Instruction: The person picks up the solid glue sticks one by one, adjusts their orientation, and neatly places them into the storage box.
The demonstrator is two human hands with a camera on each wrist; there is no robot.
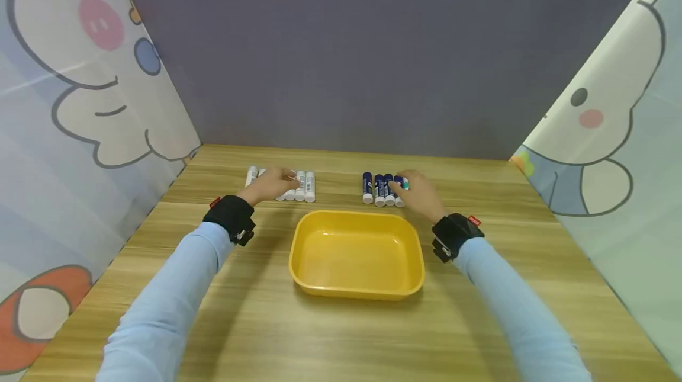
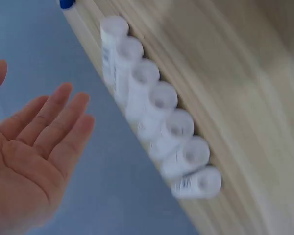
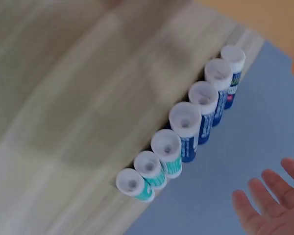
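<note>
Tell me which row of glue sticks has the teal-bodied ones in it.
The row by the right hand: the right row holds dark blue sticks plus teal sticks at one end. The left row looks all white.

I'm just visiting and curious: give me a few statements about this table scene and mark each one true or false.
1. The yellow tray holds several tubes. False: nothing lies in it.
2. The left hand is over the row of white tubes. True.
3. The right hand is at the row of blue and teal tubes. True.
4. The left hand is clenched into a fist. False: the left wrist view shows its fingers straight and holding nothing.
5. The tray stands behind the two rows. False: it stands nearer the person, between the arms.
</note>
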